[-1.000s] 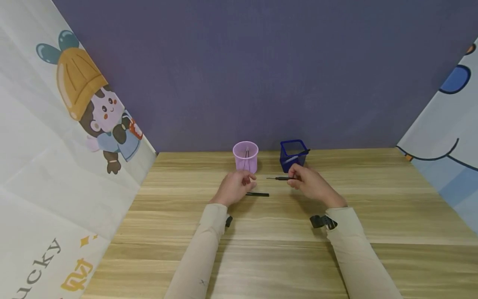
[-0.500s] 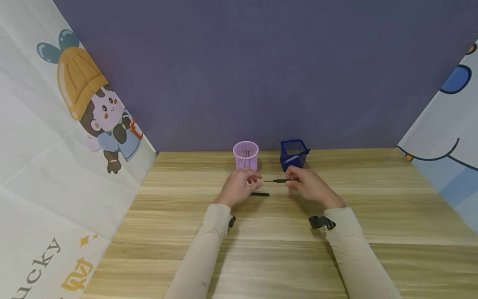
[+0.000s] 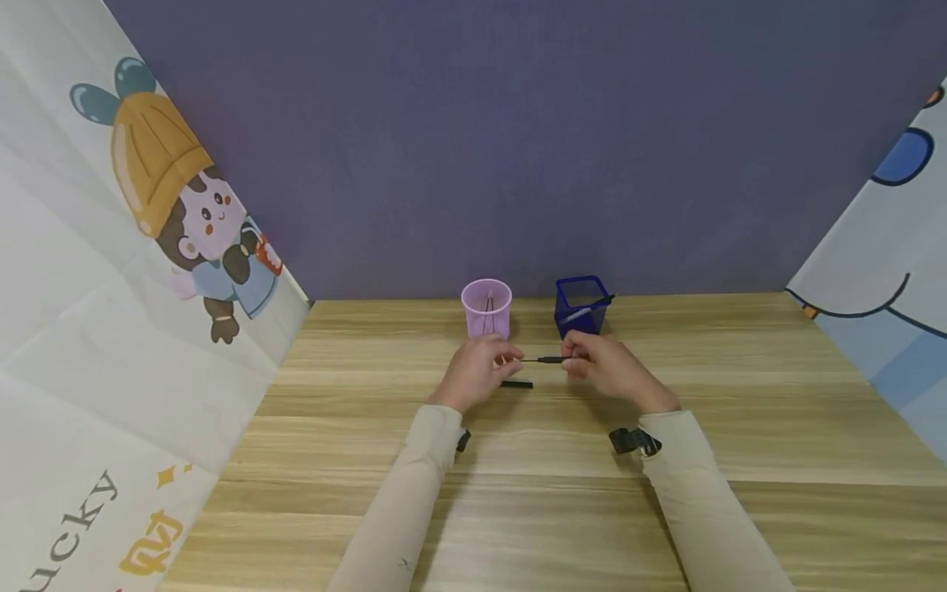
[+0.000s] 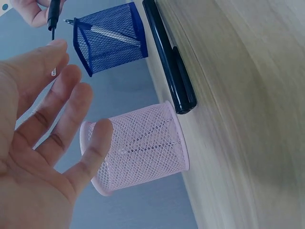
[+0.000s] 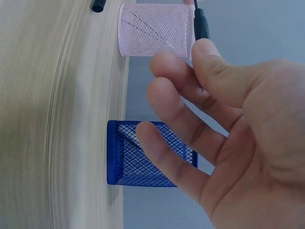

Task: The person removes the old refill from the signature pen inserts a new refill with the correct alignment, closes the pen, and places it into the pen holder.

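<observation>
In the head view my right hand (image 3: 610, 366) pinches the black handle of a slim screwdriver (image 3: 553, 359) between thumb and index finger. Its thin metal shaft points left toward my left hand (image 3: 477, 370), whose thumb and index finger pinch the shaft near its tip. The left wrist view shows the pale tip of the screwdriver (image 4: 54, 72) just past that thumb, the other fingers spread loosely. From the right wrist, the handle (image 5: 201, 24) sticks out beyond the thumb tip. A black pen with a clip (image 4: 169, 57) lies on the table, partly hidden under my left hand in the head view.
A pink mesh cup (image 3: 497, 325) holding a thin two-legged metal item stands behind my left hand. Behind my right hand stands a square blue mesh holder (image 3: 562, 312) with a pen leaning in it. A dark wall (image 3: 473, 148) rises at the table's (image 3: 533, 510) back edge.
My left hand has moved right, away from the pink cup, and closed its fingertips on the screwdriver's shaft. My right hand has shifted slightly left with the screwdriver.
</observation>
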The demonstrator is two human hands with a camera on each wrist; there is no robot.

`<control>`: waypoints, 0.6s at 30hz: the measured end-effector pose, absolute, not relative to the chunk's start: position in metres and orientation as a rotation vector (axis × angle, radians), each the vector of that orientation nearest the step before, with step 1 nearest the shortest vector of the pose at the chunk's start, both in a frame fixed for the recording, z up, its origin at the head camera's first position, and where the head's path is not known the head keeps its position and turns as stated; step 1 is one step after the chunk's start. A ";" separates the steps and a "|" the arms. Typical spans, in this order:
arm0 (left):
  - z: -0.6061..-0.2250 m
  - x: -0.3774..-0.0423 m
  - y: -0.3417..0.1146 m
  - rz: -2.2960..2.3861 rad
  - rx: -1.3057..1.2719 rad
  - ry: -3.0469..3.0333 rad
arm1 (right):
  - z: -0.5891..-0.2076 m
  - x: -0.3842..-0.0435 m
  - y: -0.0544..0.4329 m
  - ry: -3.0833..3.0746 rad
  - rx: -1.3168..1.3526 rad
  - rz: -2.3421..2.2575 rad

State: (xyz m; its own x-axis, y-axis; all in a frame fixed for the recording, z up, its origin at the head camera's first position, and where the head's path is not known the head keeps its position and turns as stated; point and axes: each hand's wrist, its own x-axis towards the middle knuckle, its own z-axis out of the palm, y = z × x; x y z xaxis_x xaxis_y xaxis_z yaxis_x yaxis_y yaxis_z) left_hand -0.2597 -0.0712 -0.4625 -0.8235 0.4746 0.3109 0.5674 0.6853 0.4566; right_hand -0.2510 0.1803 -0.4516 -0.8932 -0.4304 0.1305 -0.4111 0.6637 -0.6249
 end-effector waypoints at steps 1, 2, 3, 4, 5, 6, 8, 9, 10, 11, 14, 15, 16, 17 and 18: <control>-0.463 -0.259 -0.071 -0.817 -0.855 -2.721 | -0.452 -0.251 0.180 2.836 -0.727 -1.057; -0.463 -0.259 -0.071 -0.812 -0.861 -2.714 | -0.452 -0.251 0.180 2.835 -0.734 -1.055; -0.463 -0.259 -0.071 -0.805 -0.866 -2.707 | -0.452 -0.251 0.180 2.834 -0.742 -1.051; -0.463 -0.259 -0.071 -0.802 -0.870 -2.701 | -0.453 -0.251 0.180 2.832 -0.739 -1.050; -0.464 -0.259 -0.071 -0.800 -0.873 -2.694 | -0.453 -0.252 0.180 2.833 -0.745 -1.042; -0.464 -0.259 -0.071 -0.797 -0.875 -2.689 | -0.453 -0.252 0.180 2.833 -0.749 -1.037; -0.464 -0.259 -0.071 -0.797 -0.875 -2.678 | -0.453 -0.252 0.180 2.835 -0.753 -1.029; -0.464 -0.259 -0.071 -0.797 -0.873 -2.674 | -0.453 -0.251 0.180 2.834 -0.755 -1.030; -0.464 -0.259 -0.071 -0.799 -0.871 -2.670 | -0.452 -0.251 0.180 2.832 -0.755 -1.031; -0.464 -0.258 -0.071 -0.795 -0.868 -2.668 | -0.452 -0.251 0.180 2.831 -0.756 -1.032; -0.463 -0.258 -0.071 -0.777 -0.853 -2.666 | -0.452 -0.251 0.180 2.824 -0.751 -1.040; -0.463 -0.258 -0.071 -0.775 -0.850 -2.665 | -0.452 -0.251 0.180 2.823 -0.749 -1.042; -0.463 -0.257 -0.071 -0.772 -0.846 -2.665 | -0.452 -0.251 0.180 2.822 -0.747 -1.043; -0.463 -0.257 -0.070 -0.767 -0.842 -2.665 | -0.452 -0.251 0.180 2.821 -0.745 -1.044; -0.462 -0.257 -0.070 -0.763 -0.838 -2.666 | -0.451 -0.250 0.180 2.820 -0.743 -1.045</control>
State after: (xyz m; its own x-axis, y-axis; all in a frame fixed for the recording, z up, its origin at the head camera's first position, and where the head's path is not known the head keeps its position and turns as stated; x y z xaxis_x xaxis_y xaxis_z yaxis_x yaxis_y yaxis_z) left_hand -0.2569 -0.0703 -0.4623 -0.8052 0.4607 0.3734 0.5885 0.6983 0.4076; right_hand -0.2505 0.1799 -0.4513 -0.8840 -0.4513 0.1220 -0.4219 0.6576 -0.6242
